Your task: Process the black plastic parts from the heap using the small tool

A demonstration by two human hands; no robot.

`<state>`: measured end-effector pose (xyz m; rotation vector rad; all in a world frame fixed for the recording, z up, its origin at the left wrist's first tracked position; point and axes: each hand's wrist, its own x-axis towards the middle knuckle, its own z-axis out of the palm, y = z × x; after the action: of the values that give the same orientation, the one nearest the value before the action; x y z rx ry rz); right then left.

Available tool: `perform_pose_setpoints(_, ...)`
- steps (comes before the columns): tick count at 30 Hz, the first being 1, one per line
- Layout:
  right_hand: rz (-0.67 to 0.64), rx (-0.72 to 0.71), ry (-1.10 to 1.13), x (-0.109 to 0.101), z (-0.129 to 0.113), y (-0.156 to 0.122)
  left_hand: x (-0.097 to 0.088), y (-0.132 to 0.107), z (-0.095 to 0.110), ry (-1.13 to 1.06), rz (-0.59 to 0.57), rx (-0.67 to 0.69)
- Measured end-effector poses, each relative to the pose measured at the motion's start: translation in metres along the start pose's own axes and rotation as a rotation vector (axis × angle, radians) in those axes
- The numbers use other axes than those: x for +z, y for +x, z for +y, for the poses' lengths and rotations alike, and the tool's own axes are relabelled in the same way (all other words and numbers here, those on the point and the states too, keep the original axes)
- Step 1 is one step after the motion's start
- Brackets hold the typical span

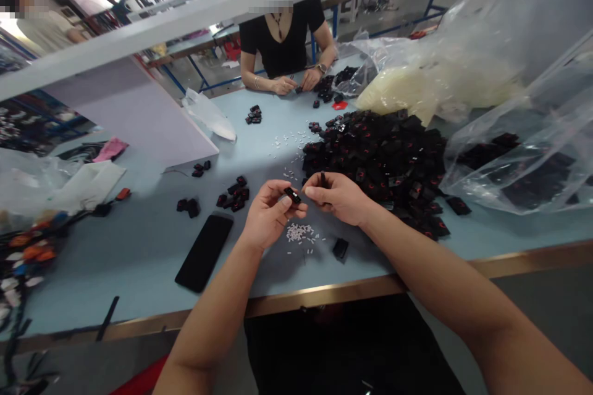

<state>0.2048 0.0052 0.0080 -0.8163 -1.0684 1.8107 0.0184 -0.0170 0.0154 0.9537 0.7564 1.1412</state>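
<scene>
My left hand (273, 213) pinches a small black connector housing (292, 195) with white bits showing in its face. Close by on the right, my right hand (340, 196) is closed, thumb against forefinger. A thin dark piece (323, 179) shows between its fingers; I cannot make out what it is. Below both hands lies a scatter of tiny white plastic pieces (300, 232). One black housing (340, 249) rests near the table edge. A large heap of black housings (384, 157), some with red-orange parts, spreads just beyond my right hand.
Small groups of black housings (234, 194) and a black phone (204, 253) lie to the left. Cables with coloured connectors (32, 250) sit at far left. Clear plastic bags (523, 166) stand right. Across the table (148, 259), a person's hands (296, 83) handle a small black piece.
</scene>
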Motion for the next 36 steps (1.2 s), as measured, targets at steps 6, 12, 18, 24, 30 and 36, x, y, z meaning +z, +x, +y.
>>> perform_pose_setpoints(6,0.184,-0.059,0.054,0.003,0.000,0.003,0.000,0.001,0.001,-0.006,0.048,-0.007)
perform_pose_setpoints(12,0.274,-0.171,-0.037,0.003,0.003,0.005,-0.002,0.003,-0.002,0.018,0.083,-0.004)
perform_pose_setpoints(18,0.312,-0.184,-0.114,0.002,0.003,0.005,0.001,0.002,0.000,0.031,0.085,-0.006)
perform_pose_setpoints(24,0.357,-0.190,-0.014,0.002,-0.001,0.005,0.001,0.003,-0.001,0.034,0.090,-0.007)
perform_pose_setpoints(30,0.303,-0.199,-0.008,0.005,-0.003,0.000,-0.001,0.003,-0.001,0.037,0.096,-0.010)
perform_pose_setpoints(36,0.214,-0.286,-0.032,0.007,0.000,-0.005,-0.001,0.004,-0.003,0.015,0.125,0.017)
